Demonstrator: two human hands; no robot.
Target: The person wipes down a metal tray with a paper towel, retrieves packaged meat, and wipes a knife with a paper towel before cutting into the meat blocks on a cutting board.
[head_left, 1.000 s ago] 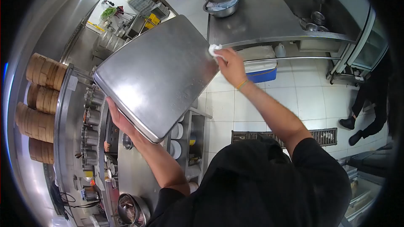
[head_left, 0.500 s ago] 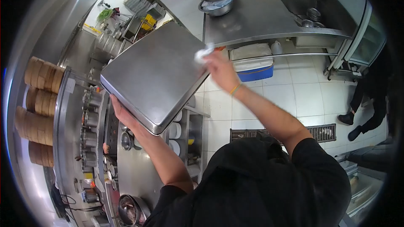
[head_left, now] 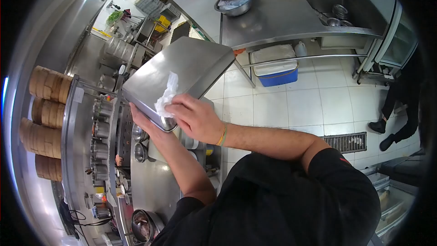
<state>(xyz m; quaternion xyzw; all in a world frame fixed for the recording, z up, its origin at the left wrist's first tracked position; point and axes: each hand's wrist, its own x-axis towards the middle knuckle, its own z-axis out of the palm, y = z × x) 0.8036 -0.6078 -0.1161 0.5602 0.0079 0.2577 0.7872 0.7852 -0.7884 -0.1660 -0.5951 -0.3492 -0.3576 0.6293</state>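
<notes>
A large rectangular stainless steel pan is held up in front of me, tilted, with its flat underside facing me. My left hand grips the pan by its near left edge; part of its fingers is hidden behind the metal. In my right hand is a crumpled white paper towel, pinched in the fingers and pressed against the pan near its closest corner. A yellow-green band circles the right wrist.
Stacked bamboo steamers stand on the left beside a shelf of metal pots. Ahead are a steel counter with bowls and a sink. A blue-and-white cooler sits below. Another person's legs show at right.
My right hand has swept the paper towel from the pan's far right edge down and left to its near corner. The pan has tipped and shifted slightly in my left hand.
</notes>
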